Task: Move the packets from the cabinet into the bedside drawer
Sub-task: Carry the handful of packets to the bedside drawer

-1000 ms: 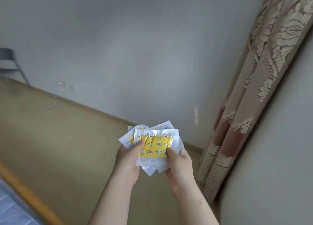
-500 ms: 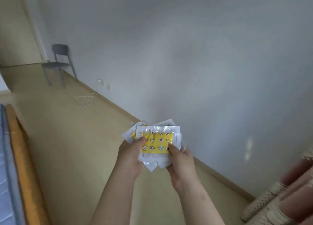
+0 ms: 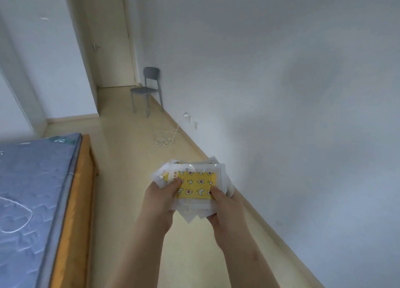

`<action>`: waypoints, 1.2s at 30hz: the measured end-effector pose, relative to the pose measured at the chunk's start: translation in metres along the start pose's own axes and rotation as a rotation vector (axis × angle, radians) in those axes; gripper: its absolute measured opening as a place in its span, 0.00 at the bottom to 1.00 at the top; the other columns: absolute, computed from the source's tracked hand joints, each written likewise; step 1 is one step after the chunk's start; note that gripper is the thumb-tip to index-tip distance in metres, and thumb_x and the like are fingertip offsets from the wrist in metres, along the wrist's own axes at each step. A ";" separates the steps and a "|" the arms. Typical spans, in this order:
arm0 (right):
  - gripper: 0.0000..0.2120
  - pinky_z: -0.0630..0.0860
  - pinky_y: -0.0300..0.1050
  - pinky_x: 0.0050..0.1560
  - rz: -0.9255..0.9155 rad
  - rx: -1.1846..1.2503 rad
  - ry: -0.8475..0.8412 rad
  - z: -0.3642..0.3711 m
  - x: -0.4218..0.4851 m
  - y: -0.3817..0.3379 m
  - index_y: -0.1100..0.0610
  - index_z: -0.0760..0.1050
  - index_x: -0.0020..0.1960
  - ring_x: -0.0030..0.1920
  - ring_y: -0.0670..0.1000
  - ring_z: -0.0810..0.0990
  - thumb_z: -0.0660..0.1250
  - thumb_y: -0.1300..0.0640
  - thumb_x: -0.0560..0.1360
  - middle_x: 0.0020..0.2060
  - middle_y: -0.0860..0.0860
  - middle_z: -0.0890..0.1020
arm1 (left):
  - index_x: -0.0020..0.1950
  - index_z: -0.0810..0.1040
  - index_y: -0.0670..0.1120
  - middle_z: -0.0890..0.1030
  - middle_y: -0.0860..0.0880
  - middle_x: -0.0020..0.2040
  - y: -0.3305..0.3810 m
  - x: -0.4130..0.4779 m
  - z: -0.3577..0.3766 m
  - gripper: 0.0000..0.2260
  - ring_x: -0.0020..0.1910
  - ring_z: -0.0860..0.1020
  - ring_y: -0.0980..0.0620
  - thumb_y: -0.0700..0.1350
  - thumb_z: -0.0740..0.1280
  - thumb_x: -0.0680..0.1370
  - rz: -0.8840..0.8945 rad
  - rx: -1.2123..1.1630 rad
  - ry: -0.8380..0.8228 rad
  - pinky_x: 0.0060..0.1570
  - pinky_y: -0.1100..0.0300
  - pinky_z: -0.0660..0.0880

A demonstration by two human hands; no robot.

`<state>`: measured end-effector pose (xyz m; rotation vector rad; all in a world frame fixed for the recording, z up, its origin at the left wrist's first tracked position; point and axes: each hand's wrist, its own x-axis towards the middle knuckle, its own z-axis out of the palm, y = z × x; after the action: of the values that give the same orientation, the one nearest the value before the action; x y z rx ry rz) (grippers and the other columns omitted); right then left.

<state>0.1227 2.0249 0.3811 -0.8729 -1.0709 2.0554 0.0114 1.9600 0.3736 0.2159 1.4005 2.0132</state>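
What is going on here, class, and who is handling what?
A person holds a loose stack of packets out in front, the left hand and the right hand each with a grip on it, thumbs on its yellow top. A bed is on one side and a wall on the other, with a grey chair and a white cable further off. No cabinet or drawer is in view, so the packets are not yet put away.

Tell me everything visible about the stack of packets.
The packets are a loose, fanned stack of flat clear-plastic sachets with white borders; the top one shows a yellow insert printed with moons, stars and flower shapes. Corners jut out unevenly. Held in the air, face-up, by the left hand and right hand at either side, thumbs pressing on top.
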 end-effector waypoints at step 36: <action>0.14 0.78 0.53 0.48 0.407 -0.220 -0.656 0.506 0.523 0.111 0.56 0.76 0.59 0.52 0.60 0.82 0.62 0.66 0.76 0.50 0.59 0.83 | 0.61 0.73 0.39 0.81 0.40 0.54 0.253 0.540 -0.245 0.14 0.52 0.80 0.39 0.36 0.68 0.75 0.261 -0.184 0.845 0.56 0.41 0.76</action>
<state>-0.5989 2.1706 0.3767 -0.5476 -1.5875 2.7049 -0.6280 2.0447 0.3718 -0.6397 1.7051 2.5819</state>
